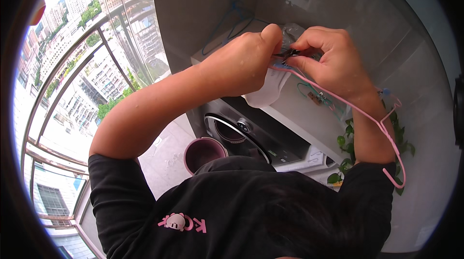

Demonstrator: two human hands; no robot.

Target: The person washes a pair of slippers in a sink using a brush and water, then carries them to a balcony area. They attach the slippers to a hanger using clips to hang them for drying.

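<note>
In front of me my left hand [259, 57] is curled around one end of a pink clothes hanger [333, 95]; its fingertips are hidden. My right hand [331, 54] pinches a small dark clip [290, 54] between thumb and fingers, right beside the left hand. The hanger runs across my right forearm, and its hook [400, 183] hangs down by my right sleeve. A white cloth item [270, 90], perhaps a sock, hangs below my left hand. How the clip meets the cloth and hanger cannot be made out.
Blue hangers [232, 19] lean at the wall behind a white countertop [304, 114]. A wooden clip [315, 98] and green hanger lie on it. Below are a front-loading washing machine [235, 132] and a purple bucket [204, 153]. A leafy plant [346, 143] is right, a balcony railing [69, 88] left.
</note>
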